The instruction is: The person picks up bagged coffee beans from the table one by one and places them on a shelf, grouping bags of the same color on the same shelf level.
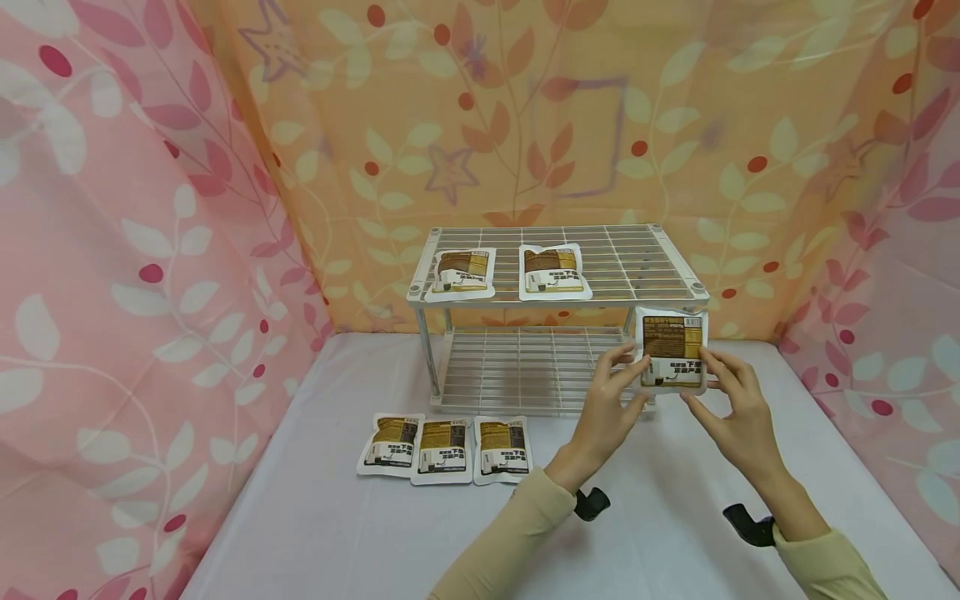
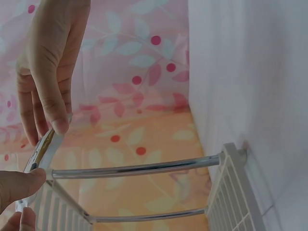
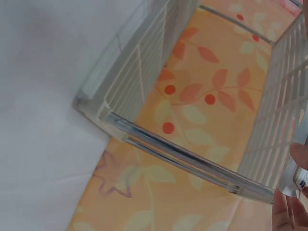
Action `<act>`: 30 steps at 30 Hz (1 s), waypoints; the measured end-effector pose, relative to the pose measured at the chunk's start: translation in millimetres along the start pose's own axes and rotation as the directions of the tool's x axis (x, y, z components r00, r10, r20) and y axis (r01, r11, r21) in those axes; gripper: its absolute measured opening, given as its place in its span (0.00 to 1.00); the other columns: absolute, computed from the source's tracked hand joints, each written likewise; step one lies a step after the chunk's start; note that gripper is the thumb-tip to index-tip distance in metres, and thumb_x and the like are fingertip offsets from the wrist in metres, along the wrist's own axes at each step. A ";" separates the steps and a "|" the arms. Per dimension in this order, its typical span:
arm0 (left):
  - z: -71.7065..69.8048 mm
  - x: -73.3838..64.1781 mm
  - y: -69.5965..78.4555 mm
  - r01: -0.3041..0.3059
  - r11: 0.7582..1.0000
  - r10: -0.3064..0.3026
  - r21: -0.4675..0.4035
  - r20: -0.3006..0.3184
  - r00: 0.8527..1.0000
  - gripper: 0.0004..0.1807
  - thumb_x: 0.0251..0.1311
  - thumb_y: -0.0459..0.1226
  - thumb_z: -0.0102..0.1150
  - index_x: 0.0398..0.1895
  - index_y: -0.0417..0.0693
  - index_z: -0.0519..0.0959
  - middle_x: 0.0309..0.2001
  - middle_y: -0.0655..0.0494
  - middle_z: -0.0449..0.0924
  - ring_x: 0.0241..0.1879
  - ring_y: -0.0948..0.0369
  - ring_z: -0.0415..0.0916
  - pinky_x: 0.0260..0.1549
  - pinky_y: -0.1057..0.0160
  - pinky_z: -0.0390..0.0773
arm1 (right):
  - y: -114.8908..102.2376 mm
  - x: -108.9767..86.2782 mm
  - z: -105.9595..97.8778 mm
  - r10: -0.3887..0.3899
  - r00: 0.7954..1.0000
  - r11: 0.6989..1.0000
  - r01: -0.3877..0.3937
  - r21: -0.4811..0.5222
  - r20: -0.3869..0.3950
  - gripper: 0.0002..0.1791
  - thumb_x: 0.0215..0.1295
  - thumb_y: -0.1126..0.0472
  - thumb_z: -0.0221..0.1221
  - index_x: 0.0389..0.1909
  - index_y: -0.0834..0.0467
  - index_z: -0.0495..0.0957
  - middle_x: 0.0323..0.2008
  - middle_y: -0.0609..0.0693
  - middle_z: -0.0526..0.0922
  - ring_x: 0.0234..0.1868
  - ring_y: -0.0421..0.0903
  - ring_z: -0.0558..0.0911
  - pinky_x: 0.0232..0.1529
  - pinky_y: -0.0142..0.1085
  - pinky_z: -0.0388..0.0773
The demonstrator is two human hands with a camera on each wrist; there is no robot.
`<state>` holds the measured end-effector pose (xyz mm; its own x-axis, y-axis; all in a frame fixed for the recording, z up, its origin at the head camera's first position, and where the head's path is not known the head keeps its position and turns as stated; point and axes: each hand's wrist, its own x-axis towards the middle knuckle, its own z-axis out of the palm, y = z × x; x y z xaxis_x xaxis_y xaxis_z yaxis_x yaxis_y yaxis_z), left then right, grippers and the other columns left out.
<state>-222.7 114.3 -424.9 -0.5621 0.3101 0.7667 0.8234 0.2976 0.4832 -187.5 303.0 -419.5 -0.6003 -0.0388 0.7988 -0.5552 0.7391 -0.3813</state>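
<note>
A white food pouch (image 1: 673,350) with a brown and gold label is held upright between both hands, in front of the rack's front right corner. My left hand (image 1: 603,408) pinches its left edge between thumb and fingers. At its right edge my right hand (image 1: 738,412) pinches it the same way. In the left wrist view the pouch (image 2: 45,149) appears nearly edge-on, with the right hand (image 2: 50,67) across from the left thumb. Only a corner of the pouch (image 3: 288,178) and a few fingertips show in the right wrist view.
A two-tier white wire rack (image 1: 558,304) stands at the back. On its top shelf lie a left pouch (image 1: 463,273) and a middle pouch (image 1: 553,272). Three more pouches (image 1: 442,452) lie in a row on the white table (image 1: 300,525). Patterned cloth (image 1: 525,125) encloses the sides and back.
</note>
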 end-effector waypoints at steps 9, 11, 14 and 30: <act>-9.2 9.0 -0.9 -0.017 1.000 0.016 -0.012 -0.020 1.000 0.26 0.52 0.29 0.64 0.58 0.39 0.73 0.63 0.50 0.62 0.60 0.60 0.63 0.55 0.76 0.67 | -9.3 11.8 -1.9 -0.021 1.000 0.999 0.021 -0.049 -0.009 0.45 0.32 0.81 0.70 0.60 0.63 0.70 0.56 0.64 0.70 0.52 0.36 0.69 0.49 0.10 0.61; -10.8 11.1 -0.2 -0.029 1.000 0.029 -0.011 -0.031 0.999 0.25 0.52 0.29 0.64 0.57 0.39 0.73 0.62 0.50 0.63 0.60 0.60 0.64 0.55 0.76 0.67 | -11.2 13.9 -2.7 -0.019 1.000 0.998 0.019 -0.058 -0.013 0.45 0.33 0.81 0.70 0.60 0.62 0.70 0.57 0.64 0.70 0.51 0.35 0.69 0.49 0.10 0.61; -14.2 15.6 1.5 -0.060 0.998 0.061 0.014 -0.046 0.997 0.24 0.52 0.29 0.64 0.56 0.39 0.74 0.61 0.48 0.65 0.60 0.59 0.65 0.56 0.76 0.66 | -14.3 17.6 -4.0 -0.016 1.000 0.998 0.015 -0.067 -0.021 0.44 0.35 0.79 0.70 0.60 0.62 0.70 0.57 0.65 0.69 0.51 0.33 0.69 0.50 0.10 0.61; -29.3 39.9 2.9 -0.105 0.989 0.111 0.105 -0.048 0.993 0.18 0.54 0.32 0.63 0.50 0.41 0.79 0.58 0.49 0.71 0.56 0.59 0.69 0.54 0.77 0.67 | -17.6 51.3 -9.3 -0.141 0.990 0.989 0.141 -0.047 0.005 0.33 0.45 0.67 0.70 0.56 0.64 0.74 0.53 0.65 0.72 0.51 0.58 0.71 0.55 0.12 0.57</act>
<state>-240.4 101.2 -380.5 -0.4632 0.2975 0.8348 0.8650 0.3565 0.3530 -203.2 294.2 -367.5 -0.5190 -0.1456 0.8423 -0.6063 0.7573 -0.2427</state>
